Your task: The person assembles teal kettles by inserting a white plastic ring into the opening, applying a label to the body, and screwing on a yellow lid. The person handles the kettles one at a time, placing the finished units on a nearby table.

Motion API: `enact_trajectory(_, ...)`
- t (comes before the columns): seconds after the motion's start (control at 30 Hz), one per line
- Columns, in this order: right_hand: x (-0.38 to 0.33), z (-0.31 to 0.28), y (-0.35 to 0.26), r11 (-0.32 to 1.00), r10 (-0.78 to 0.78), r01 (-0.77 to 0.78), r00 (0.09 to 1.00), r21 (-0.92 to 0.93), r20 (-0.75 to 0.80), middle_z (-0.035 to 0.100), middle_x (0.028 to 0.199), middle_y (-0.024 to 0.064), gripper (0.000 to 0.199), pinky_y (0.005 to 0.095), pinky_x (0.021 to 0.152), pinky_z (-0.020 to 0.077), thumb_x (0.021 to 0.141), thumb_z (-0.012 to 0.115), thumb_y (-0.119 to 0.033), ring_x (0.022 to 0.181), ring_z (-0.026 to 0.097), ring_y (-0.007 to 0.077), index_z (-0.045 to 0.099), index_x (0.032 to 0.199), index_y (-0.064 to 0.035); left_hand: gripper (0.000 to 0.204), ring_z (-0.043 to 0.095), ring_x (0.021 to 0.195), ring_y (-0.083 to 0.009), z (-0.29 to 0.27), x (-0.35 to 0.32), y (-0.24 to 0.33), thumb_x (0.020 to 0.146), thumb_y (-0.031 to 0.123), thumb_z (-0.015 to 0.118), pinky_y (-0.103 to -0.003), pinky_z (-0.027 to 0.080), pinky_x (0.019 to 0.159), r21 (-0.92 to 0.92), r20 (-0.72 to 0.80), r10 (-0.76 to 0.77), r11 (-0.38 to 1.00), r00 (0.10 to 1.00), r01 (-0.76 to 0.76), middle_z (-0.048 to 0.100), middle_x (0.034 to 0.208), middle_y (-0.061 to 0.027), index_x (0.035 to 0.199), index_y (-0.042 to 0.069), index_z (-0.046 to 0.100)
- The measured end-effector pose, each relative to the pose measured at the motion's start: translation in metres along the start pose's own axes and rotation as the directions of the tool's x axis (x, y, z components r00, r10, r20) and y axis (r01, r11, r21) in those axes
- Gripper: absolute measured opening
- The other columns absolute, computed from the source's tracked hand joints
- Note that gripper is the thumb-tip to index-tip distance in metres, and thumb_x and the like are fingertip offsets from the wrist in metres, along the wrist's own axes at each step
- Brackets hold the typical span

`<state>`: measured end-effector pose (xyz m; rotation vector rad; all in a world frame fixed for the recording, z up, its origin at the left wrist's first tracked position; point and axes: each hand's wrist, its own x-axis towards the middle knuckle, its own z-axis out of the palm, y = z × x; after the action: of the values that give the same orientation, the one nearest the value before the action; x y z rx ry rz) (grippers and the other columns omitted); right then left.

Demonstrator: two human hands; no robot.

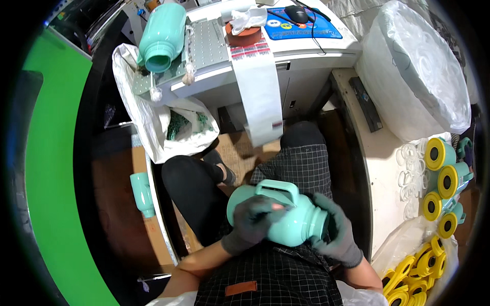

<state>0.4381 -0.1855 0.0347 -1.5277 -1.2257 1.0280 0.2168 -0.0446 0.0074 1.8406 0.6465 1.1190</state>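
- Green panel (56, 168): running along the far left of the view, curving with the lens.
- Small mint-green part (142, 193): lying low on the brown floor board at left, well apart from the hands.
- White plastic bag (153, 127): hanging off the bench corner, holding dark green bits inside.
- Large mint-green bottle (162, 36): lying on its side on the perforated metal plate (204, 46) of the bench, its open mouth facing down-left.
- Strip of white label backing (260, 86): trailing down from the bench edge toward the lap.
- Left hand (252, 222): gloved in dark grey, lying over the rounded side of the mint-green jug, fingers curled against it with one pale fingertip showing through the glove.
- Mint-green jug (286, 217): resting on its side in the lap, over the checked apron (286, 275), handle facing up, held between both hands.
- Right hand (337, 232): gloved in dark grey, wrapping around the narrower neck end of the jug, fingers closed on it.
- Blue mouse mat (301, 25) with black mouse (297, 13): sitting on the bench top.
- Large clear-wrapped bundle (418, 71): standing at upper right.
- Clear plastic rings (411, 176): lying loose on the white side table (380, 153).
- Yellow caps (416, 275): piling up in a bag at lower right, with capped mint-green jugs (444, 176) stacking just above.
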Motion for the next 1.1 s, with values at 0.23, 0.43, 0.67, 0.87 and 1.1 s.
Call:
enact_trajectory(0.23,-0.035,0.002,0.001,0.934,0.288,-0.277,0.957,0.225,-0.02,0.061,0.143,0.0158,0.1,0.0382,0.113,0.046,0.068,0.095,-0.011,0.133,0.057,0.0214,0.045,0.152,0.0074,0.015,0.072,0.08,-0.018,-0.016,0.012,0.021,0.085,0.006,0.081,-0.031,0.058,0.071,-0.116,0.011,0.058,0.992,0.998,-0.056,0.073,0.092,-0.0067,0.099,0.01,0.075)
enact_trajectory(0.43,-0.001,0.06,0.023,0.925,-0.319,0.294,0.945,-0.242,-0.07,0.051,0.152,0.0296,0.096,0.0441,0.111,0.0485,0.068,0.095,-0.014,0.134,0.059,0.0375,0.049,0.151,0.0005,0.01,0.061,0.067,-0.0111,-0.097,0.012,0.032,0.095,0.009,0.071,-0.025,0.048,0.063,-0.502,-0.205,-0.714,0.664,0.67,0.554,0.07,0.082,-0.0054,0.093,0.0,0.074)
enact_trajectory(0.67,0.002,0.079,0.024,0.795,-0.446,0.434,0.892,-0.424,0.076,0.049,0.145,0.0388,0.074,0.0506,0.089,0.0617,0.07,0.095,-0.018,0.121,0.064,0.0512,0.059,0.134,-0.0136,0.017,0.066,0.068,-0.0106,-0.118,-0.01,0.021,0.094,0.011,0.073,-0.023,0.053,0.064,-0.513,-0.165,-0.869,0.48,0.467,0.711,0.073,0.085,-0.0072,0.104,-0.003,0.071)
enact_trajectory(0.87,0.003,0.076,0.019,0.663,-0.512,0.534,0.835,-0.525,0.202,0.051,0.14,0.0395,0.074,0.0508,0.083,0.0617,0.07,0.094,-0.02,0.114,0.066,0.0528,0.058,0.134,-0.0185,0.019,0.063,0.068,-0.0091,-0.119,-0.026,0.002,0.088,0.017,0.081,-0.023,0.05,0.063,-0.258,-0.29,-0.769,0.636,0.57,0.727,0.071,0.082,-0.0044,0.093,0.002,0.071)
enact_trajectory(1.1,0.022,0.062,0.006,0.9,-0.288,0.27,0.958,-0.342,0.0,0.052,0.147,0.033,0.086,0.0488,0.104,0.054,0.066,0.095,-0.021,0.128,0.061,0.0465,0.059,0.142,-0.0077,0.032,0.059,0.067,-0.0147,-0.185,-0.034,-0.035,0.081,0.023,0.087,-0.033,0.053,0.067,0.54,-0.5,-0.356,0.585,0.789,0.606,0.061,0.072,-0.0036,0.092,0.003,0.064)
